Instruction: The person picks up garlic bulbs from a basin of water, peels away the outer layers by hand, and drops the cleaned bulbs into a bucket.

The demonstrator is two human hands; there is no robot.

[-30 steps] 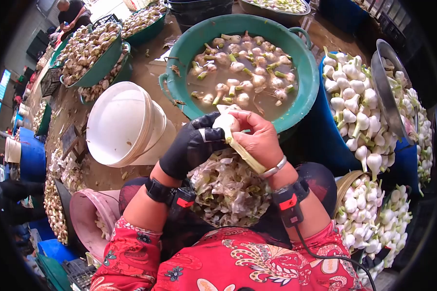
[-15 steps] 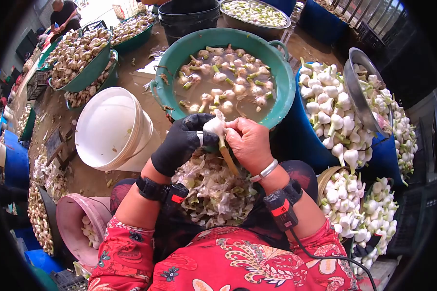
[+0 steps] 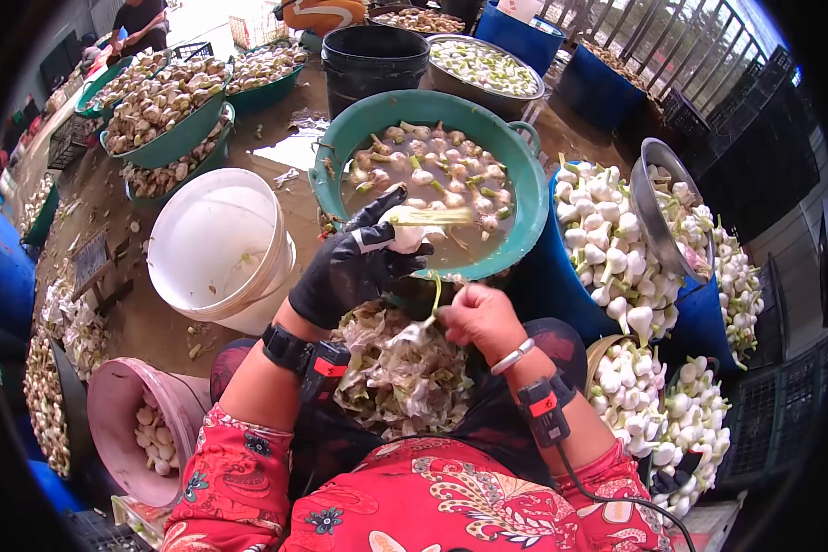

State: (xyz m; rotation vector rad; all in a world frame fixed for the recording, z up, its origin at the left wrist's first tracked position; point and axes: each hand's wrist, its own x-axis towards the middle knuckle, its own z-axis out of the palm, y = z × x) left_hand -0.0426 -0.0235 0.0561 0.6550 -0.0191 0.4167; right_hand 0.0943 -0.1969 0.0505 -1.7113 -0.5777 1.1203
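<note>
My left hand [image 3: 350, 271], in a black glove, grips a white garlic bulb [image 3: 405, 237] whose pale green stem points right over the near rim of the green tub [image 3: 329, 152]. Unpeeled garlic bulbs [image 3: 437, 166] lie in the tub's cloudy water. My bare right hand [image 3: 478, 317] is below and to the right, apart from the bulb. Its fingers pinch a thin strip of garlic skin [image 3: 434, 299] that dangles to the left. Beneath both hands, a heap of peeled garlic skins [image 3: 405, 373] fills my lap.
A white bucket [image 3: 216, 244] and a pink bucket [image 3: 147, 428] stand on my left. To the right, a blue barrel [image 3: 570, 285] brims with white garlic, a metal basin [image 3: 667, 202] resting against it. Behind the tub are a black bucket [image 3: 374, 69] and a person [image 3: 140, 23] farther off.
My right hand has pulled away from the bulb, down and to the right, with a strip of skin. The bulb's stem has swung from pointing down to pointing right. The view has tilted up slightly.
</note>
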